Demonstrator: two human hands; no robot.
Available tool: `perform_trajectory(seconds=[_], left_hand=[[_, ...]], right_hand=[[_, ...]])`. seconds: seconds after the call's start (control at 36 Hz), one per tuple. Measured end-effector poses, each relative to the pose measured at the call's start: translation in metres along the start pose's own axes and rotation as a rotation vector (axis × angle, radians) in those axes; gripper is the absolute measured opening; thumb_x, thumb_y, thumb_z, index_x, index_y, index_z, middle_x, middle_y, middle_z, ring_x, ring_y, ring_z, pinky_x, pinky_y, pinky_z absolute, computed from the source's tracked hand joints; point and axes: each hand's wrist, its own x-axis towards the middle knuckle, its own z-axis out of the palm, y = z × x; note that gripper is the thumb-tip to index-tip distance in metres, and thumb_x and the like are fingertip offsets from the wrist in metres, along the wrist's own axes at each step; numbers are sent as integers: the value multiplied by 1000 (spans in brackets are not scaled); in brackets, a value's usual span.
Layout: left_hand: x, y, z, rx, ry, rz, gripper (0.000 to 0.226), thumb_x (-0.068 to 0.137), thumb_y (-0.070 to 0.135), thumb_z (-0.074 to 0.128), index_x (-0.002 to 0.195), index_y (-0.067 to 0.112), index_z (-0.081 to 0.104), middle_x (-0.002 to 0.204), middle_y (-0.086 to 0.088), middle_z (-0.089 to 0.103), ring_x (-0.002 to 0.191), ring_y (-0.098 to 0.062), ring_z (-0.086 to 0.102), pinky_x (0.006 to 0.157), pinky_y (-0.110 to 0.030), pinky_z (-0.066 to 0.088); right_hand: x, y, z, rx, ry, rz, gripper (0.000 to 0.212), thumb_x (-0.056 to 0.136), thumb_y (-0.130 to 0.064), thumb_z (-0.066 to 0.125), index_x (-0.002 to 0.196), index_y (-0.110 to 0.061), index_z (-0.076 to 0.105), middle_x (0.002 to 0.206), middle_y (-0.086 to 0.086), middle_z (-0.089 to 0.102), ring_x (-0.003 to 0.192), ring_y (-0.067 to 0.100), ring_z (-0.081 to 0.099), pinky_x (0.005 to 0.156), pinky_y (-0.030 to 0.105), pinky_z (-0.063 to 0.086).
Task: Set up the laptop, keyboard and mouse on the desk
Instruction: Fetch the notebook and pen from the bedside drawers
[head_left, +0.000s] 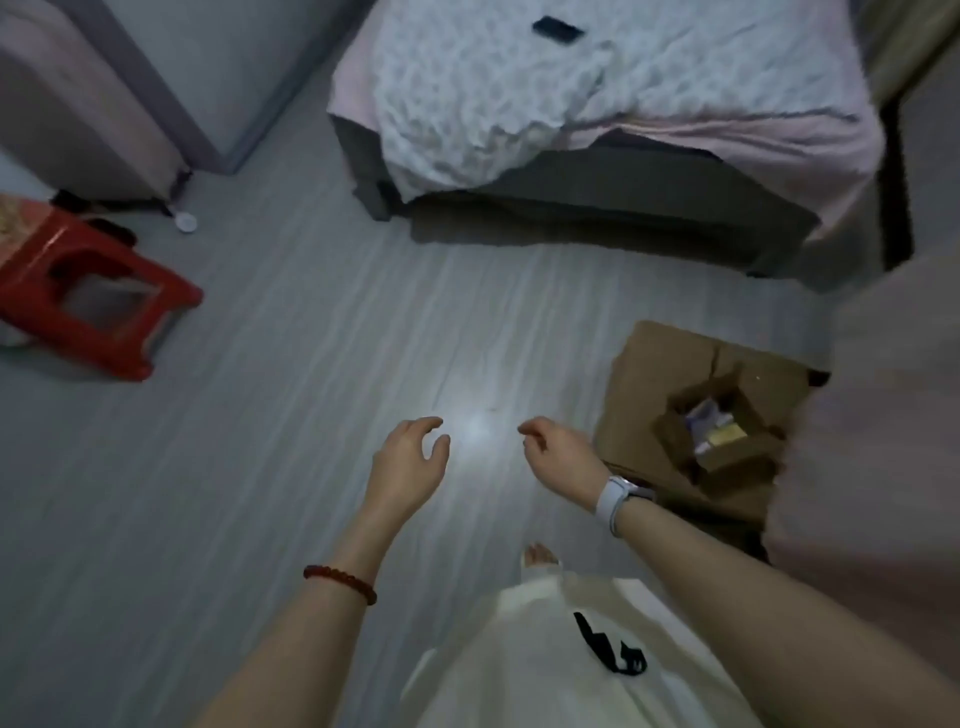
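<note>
No laptop, keyboard, mouse or desk shows in the head view. My left hand (410, 457) hangs over the grey floor in the lower middle, fingers loosely curled and apart, holding nothing; a red bead bracelet circles its forearm. My right hand (558, 452) is just to the right of it, fingers curled inward, empty, with a white watch on the wrist. Both hands are apart from everything around them.
A bed (597, 114) with a crumpled white blanket fills the top; a dark phone (558, 29) lies on it. An open cardboard box (696, 415) sits on the floor at right. A red plastic stool (88, 291) stands at left. Grey floor (311, 389) lies between them.
</note>
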Motion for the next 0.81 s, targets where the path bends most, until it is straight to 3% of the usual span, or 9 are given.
perform_trajectory(seconds=[0.08,0.39,0.58,0.69,0.81], left_hand=[[50,-3,-40,-44,93,-81,36,92,27,48,126,14,53,129,-7,54,117,-22,51,99,-34,39],[220,-67,-176,-91,270,-242,38,91,29,50,125,12,52,128,-11,55,116,-25,51,99,-38,41],[385,-117,-288,-102,295,-227,39,92,30,49,126,12,51,129,-10,54,116,-24,51,99,-36,40],[483,-130,-358,-95,308,-205,38,91,28,50,125,11,53,128,-11,55,116,-25,51,98,-36,40],[579,-135,-412,-92,297,-170,37,91,27,51,124,11,53,128,-11,55,115,-25,52,98,-37,41]], right_hand=[[68,-48,-14,-76,-61,-65,33,94,-18,38,122,-10,54,113,12,65,97,28,61,82,33,47],[279,-209,-13,-158,-164,-223,34,93,-17,37,122,-10,54,100,12,68,88,29,63,77,34,49],[444,-339,-7,-159,-171,-251,34,94,-17,37,123,-9,52,103,14,68,89,30,64,78,37,51],[532,-416,-16,-133,-156,-249,34,94,-17,37,124,-11,51,105,12,66,87,25,61,73,28,43],[618,-477,-32,-127,-135,-249,34,94,-17,38,125,-10,51,111,13,65,98,28,61,78,28,42]])
